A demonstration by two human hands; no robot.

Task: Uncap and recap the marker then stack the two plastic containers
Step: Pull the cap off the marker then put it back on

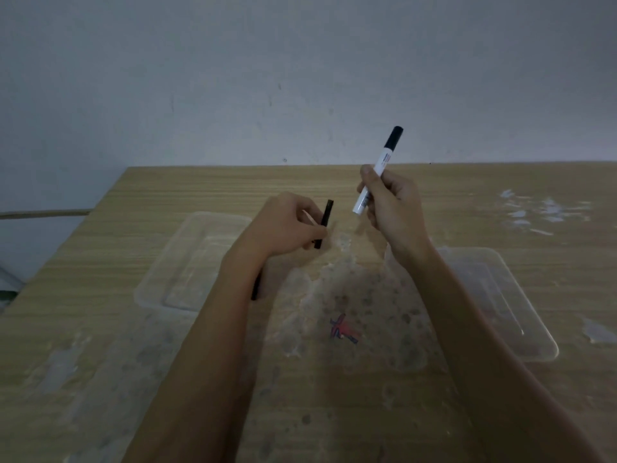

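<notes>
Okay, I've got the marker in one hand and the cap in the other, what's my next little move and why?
Probably bring the cap in your left hand over to the lower end of the marker in your right hand and push it on. The two are apart, and both clear containers, left and right, sit unstacked on the table.

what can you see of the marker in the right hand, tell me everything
The marker is a slim white barrel, plastic by the look, with small dark print near each end and a black section at its upper end. It is tilted, black end up and to the right, lower white end pointing down-left. The right hand grips its middle, above the table and touching nothing else. Its cap, a thin black piece, is off and held apart in the left hand. The tip cannot be made out.
</notes>
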